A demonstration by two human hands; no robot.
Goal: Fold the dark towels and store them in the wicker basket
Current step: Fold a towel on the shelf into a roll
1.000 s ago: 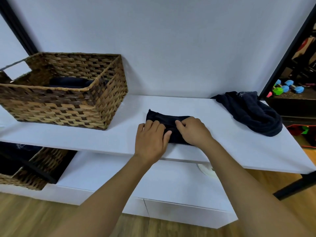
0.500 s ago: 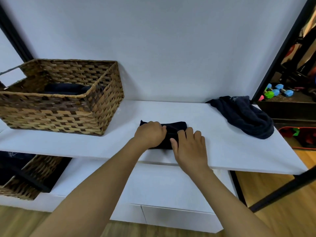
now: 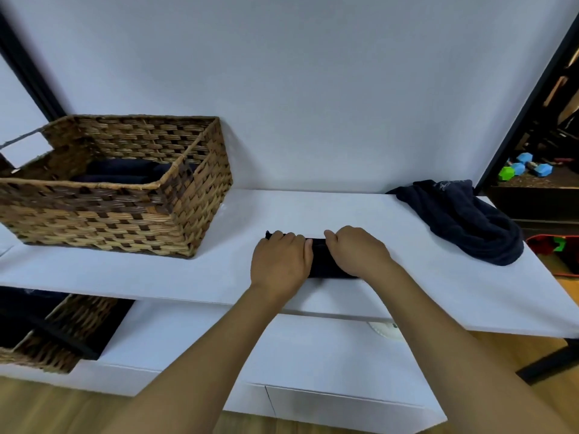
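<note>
A small folded dark towel [image 3: 319, 258] lies on the white shelf [image 3: 219, 270], near its front edge. My left hand [image 3: 280, 261] and my right hand [image 3: 357, 250] sit side by side on top of it, fingers curled over its far edge, gripping it. Only a strip of towel shows between and below the hands. The wicker basket [image 3: 125, 214] stands at the left of the shelf with folded dark towels [image 3: 125, 172] inside. A crumpled dark towel [image 3: 463, 220] lies at the right end of the shelf.
The wall runs close behind the shelf. A lower white cabinet [image 3: 282, 364] sits beneath, with a second wicker basket [image 3: 59, 333] at lower left. Blue and green dumbbells [image 3: 520, 167] lie on dark shelving at the right. A black frame leg [image 3: 545, 361] stands at lower right.
The towel has been folded smaller. Both hands have shifted from pressing and smoothing it to curling over its far edge, side by side.
</note>
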